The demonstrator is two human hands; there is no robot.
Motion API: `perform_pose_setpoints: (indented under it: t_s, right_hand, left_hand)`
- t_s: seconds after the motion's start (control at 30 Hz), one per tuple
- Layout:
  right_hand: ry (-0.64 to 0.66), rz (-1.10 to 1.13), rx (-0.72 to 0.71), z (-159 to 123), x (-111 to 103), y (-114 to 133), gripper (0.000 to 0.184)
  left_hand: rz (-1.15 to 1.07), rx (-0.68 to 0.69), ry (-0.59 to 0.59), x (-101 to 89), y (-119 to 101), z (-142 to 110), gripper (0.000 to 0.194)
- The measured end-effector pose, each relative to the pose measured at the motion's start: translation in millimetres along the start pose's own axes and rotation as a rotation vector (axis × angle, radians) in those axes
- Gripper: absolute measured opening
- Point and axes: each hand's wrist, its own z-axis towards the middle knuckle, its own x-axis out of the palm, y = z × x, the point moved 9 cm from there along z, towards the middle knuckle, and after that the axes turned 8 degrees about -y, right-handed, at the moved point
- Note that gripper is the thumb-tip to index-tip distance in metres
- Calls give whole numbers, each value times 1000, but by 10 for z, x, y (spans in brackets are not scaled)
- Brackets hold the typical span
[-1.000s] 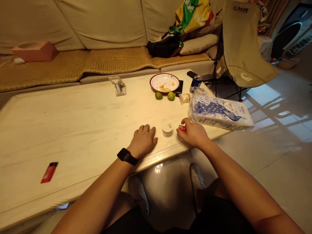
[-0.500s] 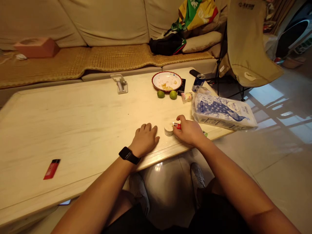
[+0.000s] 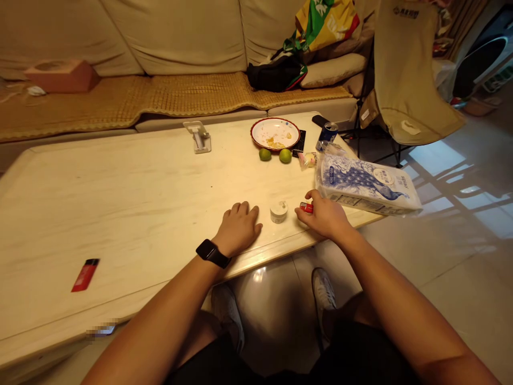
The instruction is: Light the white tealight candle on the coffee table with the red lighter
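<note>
My right hand [image 3: 325,215] is closed in a pinch on a red lighter [image 3: 306,207] with a metal tip, just above the table near its front edge. To the left of its fingers stands a small round white jar [image 3: 278,212], apart from the hand. My left hand [image 3: 239,227] lies palm down on the tabletop with its fingers spread, holding nothing; a black watch is on that wrist. Far to the left lies a flat red object [image 3: 85,275] with a black end.
Behind the jar are two green limes [image 3: 285,155], a red-rimmed plate [image 3: 294,140] with food scraps and a wrapped snack [image 3: 308,160]. A blue can [image 3: 327,133] and a large tissue pack [image 3: 366,182] sit at the right end. A phone stand [image 3: 199,138] is farther back.
My right hand has moved right with the lighter, away from the jar, whose top now shows fully. The green item beside that hand is now hidden. My left hand stays put.
</note>
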Motion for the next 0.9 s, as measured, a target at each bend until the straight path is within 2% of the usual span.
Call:
perform_pose_setpoints:
  t_s: [0.13, 0.6, 0.9]
  right_hand:
    - [8, 5, -14, -40, -5, 30, 57]
    - [30, 7, -106, 3, 37, 405, 54]
    - [29, 18, -91, 35, 40, 435, 54]
  left_hand:
    - [-9, -15, 13, 12, 7, 4, 40]
    - [14, 1, -11, -7, -7, 0, 39]
    - [-7, 0, -2, -1, -2, -6, 41]
